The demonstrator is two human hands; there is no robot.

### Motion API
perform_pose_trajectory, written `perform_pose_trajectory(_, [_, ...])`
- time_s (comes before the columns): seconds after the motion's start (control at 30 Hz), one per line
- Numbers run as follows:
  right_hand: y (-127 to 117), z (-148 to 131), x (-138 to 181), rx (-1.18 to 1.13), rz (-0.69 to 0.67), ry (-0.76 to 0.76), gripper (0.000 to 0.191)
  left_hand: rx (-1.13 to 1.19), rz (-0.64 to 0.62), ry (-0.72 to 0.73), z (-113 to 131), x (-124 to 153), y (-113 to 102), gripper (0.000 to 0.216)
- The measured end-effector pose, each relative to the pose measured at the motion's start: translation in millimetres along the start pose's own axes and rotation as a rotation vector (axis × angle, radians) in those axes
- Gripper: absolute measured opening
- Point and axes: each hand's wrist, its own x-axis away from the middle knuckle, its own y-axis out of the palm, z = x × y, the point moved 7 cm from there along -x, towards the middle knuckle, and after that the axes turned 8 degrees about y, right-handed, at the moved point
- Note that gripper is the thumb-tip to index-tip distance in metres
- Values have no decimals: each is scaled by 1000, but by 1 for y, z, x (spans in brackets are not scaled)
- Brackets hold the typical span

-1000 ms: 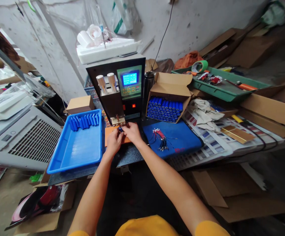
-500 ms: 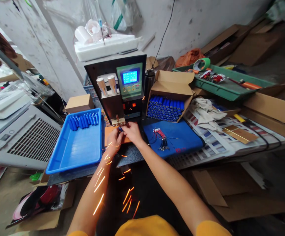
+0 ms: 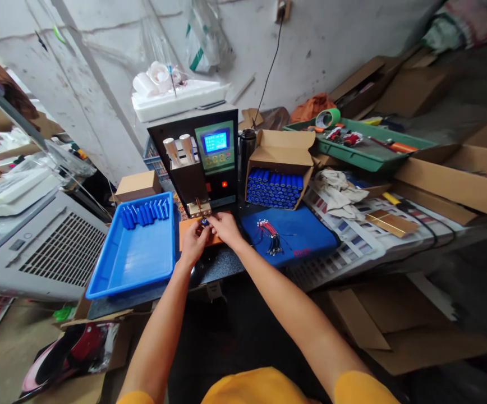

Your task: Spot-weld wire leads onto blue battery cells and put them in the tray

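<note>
A blue cylindrical battery cell (image 3: 204,222) is at the front of a spot welder (image 3: 193,180), just below its electrodes (image 3: 200,206). My left hand (image 3: 193,241) is closed round the cell from the left. Close against the cell's right side, my right hand (image 3: 225,227) has its fingertips pinched together; what lies between them is too small to make out. Under the hands is an orange pad (image 3: 184,227). The welder's screen (image 3: 215,142) is lit blue. To the right, a bundle of red and black wire leads (image 3: 272,235) lies on a blue mat (image 3: 311,233).
A blue tray (image 3: 142,264) on the left holds several blue cells at its far end. Right of the welder, an open carton (image 3: 283,140) is packed with cells. A green tray (image 3: 353,154), a crumpled cloth (image 3: 338,191) and cardboard boxes are further right.
Orange sparks that flew over my left arm and lap are gone. Both hands stay at the cell, which now shows a little more below the electrodes. The camera view has shifted slightly.
</note>
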Motion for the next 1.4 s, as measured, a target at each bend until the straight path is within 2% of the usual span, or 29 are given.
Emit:
perform_pose_trajectory(0.07, [-14, -1, 9, -38, 5, 8, 34, -35, 8, 9, 0, 2, -1, 24])
perform_pose_trajectory(0.13, [-39, 0, 16, -74, 38, 4, 34, -74, 25, 12, -2, 6, -4, 25])
perform_pose_trajectory(0.3, [-137, 23, 23, -113, 285, 15, 39, -123, 45, 62, 8, 15, 1, 28])
perform_pose_trajectory(0.4, [-195, 42, 31, -69, 500, -24, 42, -113, 67, 137, 28, 11, 16, 29])
perform_pose_trajectory(0.5, [-229, 61, 44, -52, 651, -44, 43, -91, 42, 197, 48, -4, 43, 34])
perform_pose_trajectory(0.7, [-235, 79, 53, -14, 671, -89, 41, -127, -27, 311, 75, -58, 111, 37])
perform_pose_trajectory(0.83, [-236, 85, 52, -31, 654, -77, 38, -218, -63, 501, 90, -93, 153, 38])
perform_pose_trajectory(0.97, [-237, 88, 51, -4, 654, -76, 36, -398, -167, 646, 96, -118, 195, 37])
perform_pose_trajectory(1.07, [-237, 88, 52, 1, 661, -85, 34, -602, -280, 639, 93, -130, 220, 42])
perform_pose_trajectory(1.17, [-237, 87, 53, -9, 659, -85, 33, -754, -337, 605, 91, -131, 232, 49])
perform_pose_trajectory(1.27, [-238, 87, 53, -15, 655, -80, 32, -810, -365, 575, 91, -126, 236, 58])
perform_pose_trajectory(1.4, [-239, 87, 54, -12, 662, -69, 33, -769, -391, 481, 93, -117, 227, 66])
